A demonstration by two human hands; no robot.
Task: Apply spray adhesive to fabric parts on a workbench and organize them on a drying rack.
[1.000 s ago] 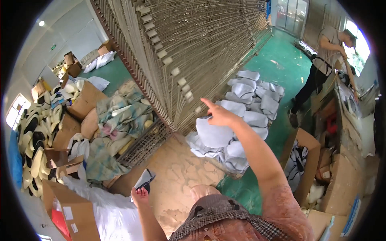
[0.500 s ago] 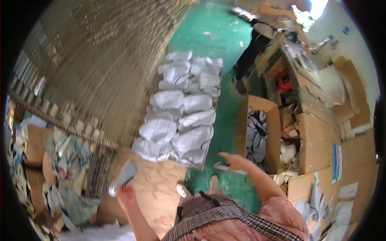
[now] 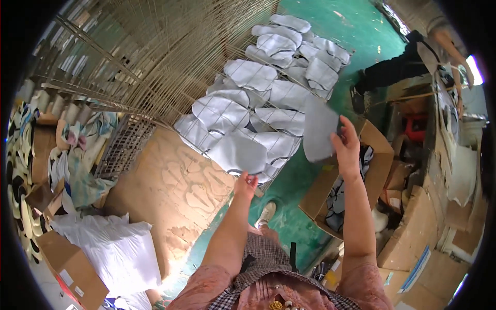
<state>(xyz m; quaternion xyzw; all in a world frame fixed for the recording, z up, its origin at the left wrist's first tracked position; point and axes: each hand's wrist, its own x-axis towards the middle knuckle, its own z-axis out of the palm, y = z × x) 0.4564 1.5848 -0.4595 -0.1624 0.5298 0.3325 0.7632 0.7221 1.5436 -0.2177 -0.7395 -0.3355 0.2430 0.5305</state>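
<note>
1. Nearest, the left hand [image 3: 246,183] is open with fingers spread, and its fingertips touch the edge of a grey cut piece [image 3: 238,152] lying on the wire rack [image 3: 227,111].
2. Higher, the right hand [image 3: 347,147] pinches a flat grey sheet [image 3: 319,129], smooth, with rounded corners, above an open cardboard box [image 3: 380,165].
3. Farther, a second person [image 3: 408,62] is cut off by the dark rim.

place: workshop | signs: wire drying racks [image 3: 155,67], grey cut pieces [image 3: 248,113], cardboard boxes [image 3: 356,175]
</note>
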